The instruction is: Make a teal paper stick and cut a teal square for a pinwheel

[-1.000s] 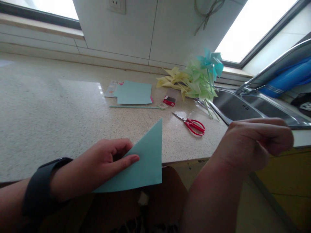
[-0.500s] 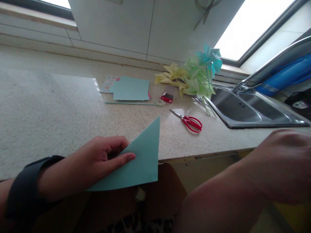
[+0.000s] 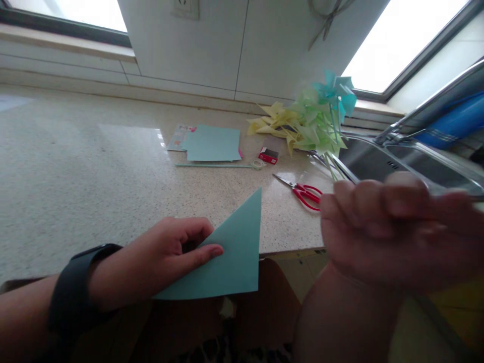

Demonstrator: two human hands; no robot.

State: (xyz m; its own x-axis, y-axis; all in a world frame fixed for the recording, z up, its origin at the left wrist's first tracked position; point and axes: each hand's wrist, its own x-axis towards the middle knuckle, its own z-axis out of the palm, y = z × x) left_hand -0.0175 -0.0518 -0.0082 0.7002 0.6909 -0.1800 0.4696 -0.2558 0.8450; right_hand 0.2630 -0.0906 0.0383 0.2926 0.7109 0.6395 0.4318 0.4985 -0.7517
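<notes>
A light-blue sheet of paper (image 3: 238, 257), folded to a triangle, is pinched between the thumb and fingers of my left hand (image 3: 177, 257). It tilts over the counter's front edge, one sharp corner pointing up. Raised at the right is my right hand (image 3: 385, 227), its fingers curled in and somewhat blurred; whatever they may hold is hidden. Behind that fist, partly covered by it, lie red-handled scissors (image 3: 302, 193), blades pointing left. Farther back rests a stack of light-blue paper squares (image 3: 215, 143), with a thin pale stick (image 3: 215, 166) in front of it.
Beside the stack stands a small red box (image 3: 268, 155) near a coil of string (image 3: 258, 164). Yellow, green and blue paper pinwheels (image 3: 313, 121) lie heaped by the metal sink (image 3: 363, 156). The speckled counter (image 3: 94, 186) stretches left, with the wall behind.
My right hand has swung inward from the right edge and turned, showing its curled fingers. My left hand keeps hold of the folded paper. The whole view has shifted slightly.
</notes>
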